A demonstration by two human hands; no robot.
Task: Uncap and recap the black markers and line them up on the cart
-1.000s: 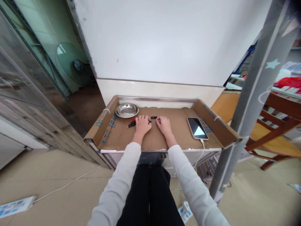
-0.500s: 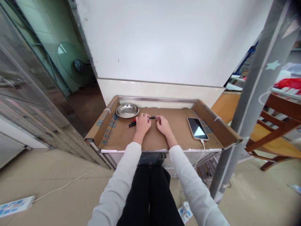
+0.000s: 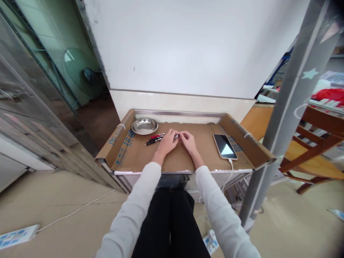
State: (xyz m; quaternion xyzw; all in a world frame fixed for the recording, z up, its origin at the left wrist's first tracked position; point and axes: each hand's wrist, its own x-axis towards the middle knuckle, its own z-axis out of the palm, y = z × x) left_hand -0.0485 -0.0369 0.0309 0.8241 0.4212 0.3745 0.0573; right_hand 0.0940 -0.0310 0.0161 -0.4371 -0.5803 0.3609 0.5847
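My left hand [image 3: 168, 142] and my right hand [image 3: 188, 141] meet over the middle of a cardboard-lined table [image 3: 185, 157]. Both pinch a small dark pen-like piece [image 3: 176, 136] between their fingertips. Just left of my left hand lie a red pen and a black pen [image 3: 154, 139] on the cardboard. A round steel bowl [image 3: 144, 126] sits at the back left corner.
A smartphone [image 3: 225, 146] on a white cable lies on the table's right side. A grey pole [image 3: 279, 118] stands to the right, with a wooden chair [image 3: 311, 150] behind it. A white wall backs the table. A power strip [image 3: 16, 236] lies on the floor at left.
My hands have come together from lying flat and apart. They picked up the small dark piece that lay between them. My left hand moved right, uncovering the pens.
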